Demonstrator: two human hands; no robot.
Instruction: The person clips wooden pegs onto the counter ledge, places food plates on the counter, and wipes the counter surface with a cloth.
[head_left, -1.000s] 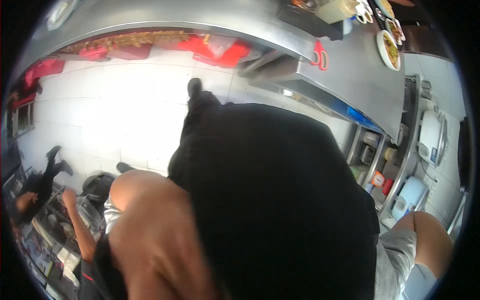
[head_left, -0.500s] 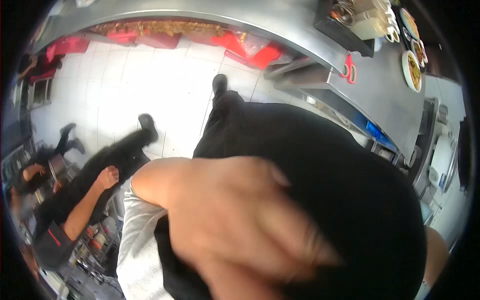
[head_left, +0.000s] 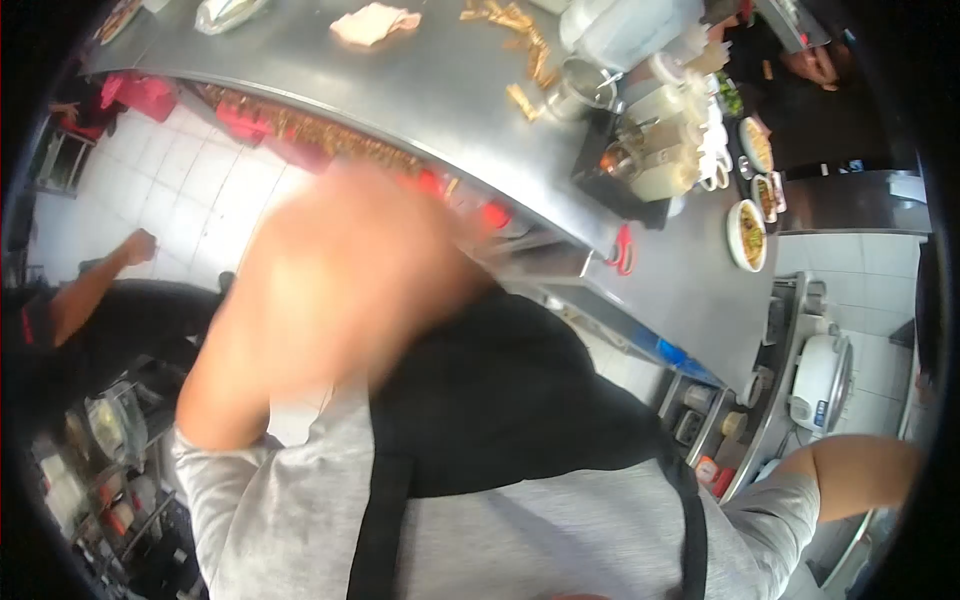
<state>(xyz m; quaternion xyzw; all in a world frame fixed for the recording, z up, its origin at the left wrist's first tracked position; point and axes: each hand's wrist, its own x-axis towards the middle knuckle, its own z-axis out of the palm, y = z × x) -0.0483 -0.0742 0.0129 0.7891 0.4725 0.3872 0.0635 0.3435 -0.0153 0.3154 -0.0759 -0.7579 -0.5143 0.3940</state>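
Left hand (head_left: 345,265): blurred, cannot tell its grip
Right hand: out of view
Black apron (head_left: 520,400): partly behind left hand
Red-handled scissors (head_left: 625,248): on worktop (head_left: 690,295), well to its right

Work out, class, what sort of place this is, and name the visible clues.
Probably a restaurant kitchen: a white bowl of food stands with others near a metal counter's far edge, and the camera wearer has a black apron on.

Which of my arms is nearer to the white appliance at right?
Right. Your right arm, hand out of frame, appears just below the white appliance; your blurred left arm is far to its left.
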